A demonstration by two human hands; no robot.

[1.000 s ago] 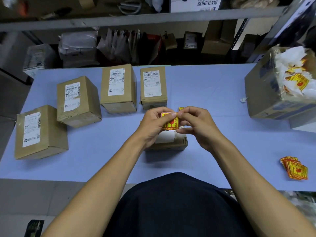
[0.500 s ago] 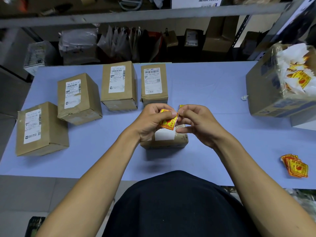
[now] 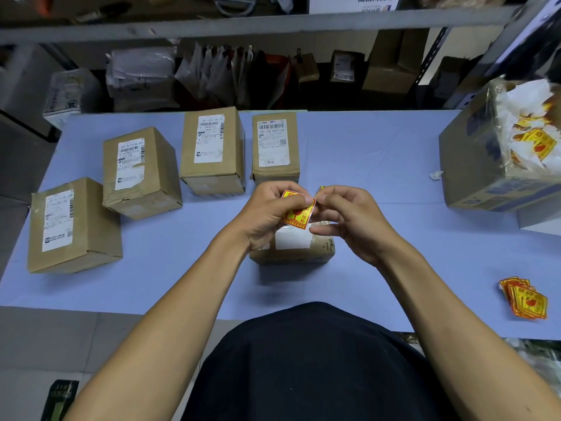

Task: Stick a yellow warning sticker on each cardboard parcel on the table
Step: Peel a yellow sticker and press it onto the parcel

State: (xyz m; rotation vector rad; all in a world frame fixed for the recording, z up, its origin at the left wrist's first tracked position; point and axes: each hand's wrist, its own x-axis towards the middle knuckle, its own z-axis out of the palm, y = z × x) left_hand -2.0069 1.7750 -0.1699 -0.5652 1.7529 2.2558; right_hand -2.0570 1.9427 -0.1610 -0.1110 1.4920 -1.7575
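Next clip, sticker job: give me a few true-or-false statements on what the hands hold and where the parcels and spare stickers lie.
1. Both hands hold one yellow sticker. True: left hand and right hand pinch it.
2. The sticker is already pressed onto a parcel. False: it is held above the near parcel.
3. Four parcels lie left of and behind the hands. True.
4. The spare stickers lie by the person's left arm. False: they lie at the table's right edge.

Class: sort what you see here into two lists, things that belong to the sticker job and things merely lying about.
Job: yellow sticker held by left hand and right hand; five cardboard parcels; sticker pile.

Lying about: big open box; shelf clutter; paper scrap.
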